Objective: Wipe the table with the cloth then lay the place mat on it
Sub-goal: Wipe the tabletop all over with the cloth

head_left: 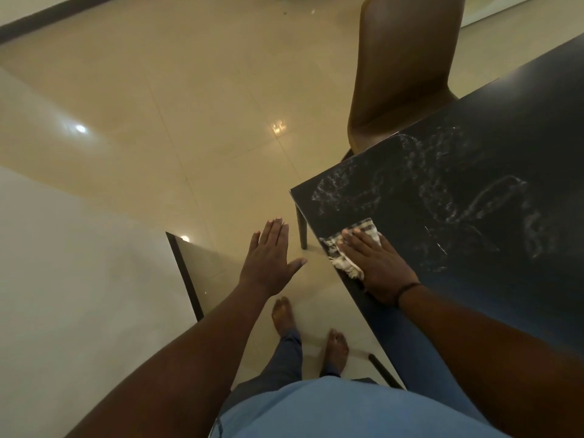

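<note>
A black table [474, 191] fills the right side, its top streaked with whitish wet smears. Near its front left edge lies a checked cloth [347, 248] with a frayed fringe. My right hand [376, 263] presses flat on the cloth, fingers pointing toward the table's corner. My left hand [271, 260] hovers over the floor just left of the table, fingers spread, holding nothing. No place mat is in view.
A brown chair [404, 74] stands pushed against the table's far left side. A glass-topped low surface with a dark rim [186, 273] sits to my left. Shiny beige floor tiles [189, 121] surround the table. My bare feet [284, 314] stand by the table edge.
</note>
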